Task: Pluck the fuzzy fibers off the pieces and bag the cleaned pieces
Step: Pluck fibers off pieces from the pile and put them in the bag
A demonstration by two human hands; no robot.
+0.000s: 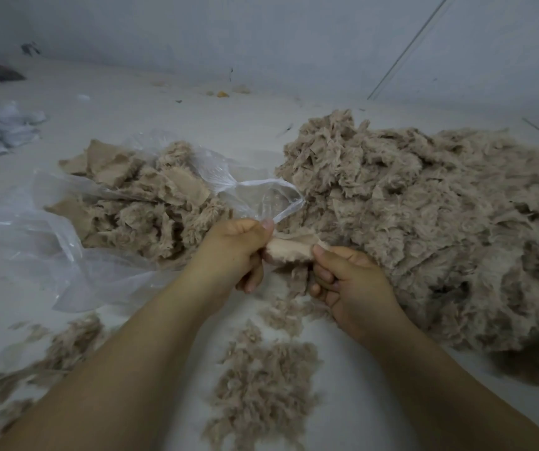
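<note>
The clear plastic bag [66, 242] holds tan fuzzy pieces [141, 203]. The left hand [232, 249] and right hand [349, 281] pinch one small tan piece [289, 252] with curled fingers. A big fuzzy pile [440, 216] lies right; plucked fluff [261, 385] lies below.

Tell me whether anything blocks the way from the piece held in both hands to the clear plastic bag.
Nothing visible does. The pale beige fabric piece sits between the left hand and right hand, right beside the clear plastic bag, whose handle loop lies just above it.

Head-worn camera looks forward and down, close over the floor [343, 402].
</note>
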